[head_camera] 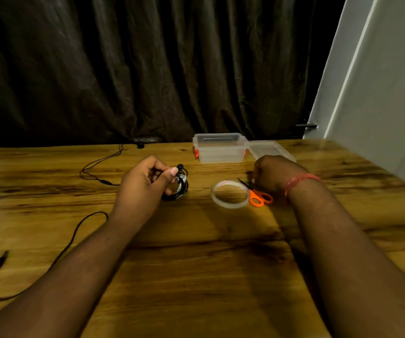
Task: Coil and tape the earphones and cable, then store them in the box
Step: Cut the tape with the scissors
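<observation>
- Left hand (145,181) up over the worktop (196,264), fingers (172,172) curled and pinching the coiled earphones (178,182), a bit of clear tape showing on the bundle.
- Right hand (273,173) is a closed fist, knuckles down at the orange scissors (260,196); whether it grips them, can't tell.
- Tape roll (230,193) lies touching the scissors.
- Open clear box (219,147) at the far edge, lid (269,150) beside it.
- Loose black cable (50,262) sprawls at left.
</observation>
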